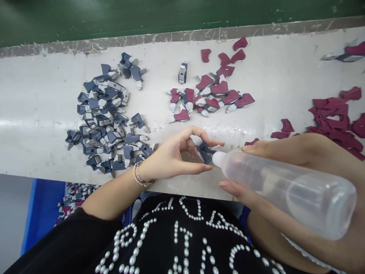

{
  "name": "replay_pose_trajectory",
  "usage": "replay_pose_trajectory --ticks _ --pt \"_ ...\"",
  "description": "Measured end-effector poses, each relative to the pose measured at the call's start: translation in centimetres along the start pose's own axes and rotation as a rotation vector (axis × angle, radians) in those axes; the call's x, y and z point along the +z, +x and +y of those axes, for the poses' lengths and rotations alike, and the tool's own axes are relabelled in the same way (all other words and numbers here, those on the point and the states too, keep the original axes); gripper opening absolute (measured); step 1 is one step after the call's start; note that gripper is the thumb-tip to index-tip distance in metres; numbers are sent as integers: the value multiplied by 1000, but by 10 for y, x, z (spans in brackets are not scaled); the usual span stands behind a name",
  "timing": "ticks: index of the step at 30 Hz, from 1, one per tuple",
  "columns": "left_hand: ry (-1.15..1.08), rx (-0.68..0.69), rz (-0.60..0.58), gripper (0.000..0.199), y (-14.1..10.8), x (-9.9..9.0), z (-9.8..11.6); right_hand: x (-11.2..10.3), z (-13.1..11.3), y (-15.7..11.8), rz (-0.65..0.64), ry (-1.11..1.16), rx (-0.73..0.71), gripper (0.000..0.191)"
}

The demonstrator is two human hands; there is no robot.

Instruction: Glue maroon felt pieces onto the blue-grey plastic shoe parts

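Observation:
Between thumb and fingers, my left hand [176, 154] grips a small blue and grey plastic part [203, 151] above the near side of the table. My right hand [308, 160] is closed around a translucent squeeze bottle [273, 182], tilted with its nozzle pointing left. The white nozzle [219, 159] is right at the blue part; whether the two touch I cannot tell. A heap of similar blue and grey parts [108, 118] lies left of my left hand. Beyond my hands sits a group of grey parts with maroon covers [212, 91].
Loose maroon pieces [330, 118] are piled at the right, partly behind my right hand. One blue and grey part [183, 72] stands alone at the back. A green surface [182, 17] borders the white table's [159, 57] far edge. A blue bin [42, 205] with many parts stands lower left.

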State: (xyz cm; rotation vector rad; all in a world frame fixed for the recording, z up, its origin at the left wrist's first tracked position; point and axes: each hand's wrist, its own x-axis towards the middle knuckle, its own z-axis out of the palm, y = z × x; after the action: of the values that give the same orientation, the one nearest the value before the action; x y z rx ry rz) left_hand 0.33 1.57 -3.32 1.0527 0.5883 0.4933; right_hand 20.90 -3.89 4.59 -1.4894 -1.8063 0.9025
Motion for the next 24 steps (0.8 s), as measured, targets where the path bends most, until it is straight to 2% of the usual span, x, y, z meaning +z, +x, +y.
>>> replay_pose_trajectory --ticks 2,9,13,19,24 --pt "9 8 -4 40 0 0 0 0 -1 1 -32 25 -21 24" --pt "38 31 -11 38 0 -1 -2 2 -2 3 4 -46 -13 28" --pt "46 20 5 39 0 -1 -1 2 0 3 -24 -7 4 25" --pt "50 22 12 39 1 -1 -2 3 -2 2 4 29 63 24" --pt "39 9 5 37 0 -1 -1 1 -1 1 -46 8 -28 25"
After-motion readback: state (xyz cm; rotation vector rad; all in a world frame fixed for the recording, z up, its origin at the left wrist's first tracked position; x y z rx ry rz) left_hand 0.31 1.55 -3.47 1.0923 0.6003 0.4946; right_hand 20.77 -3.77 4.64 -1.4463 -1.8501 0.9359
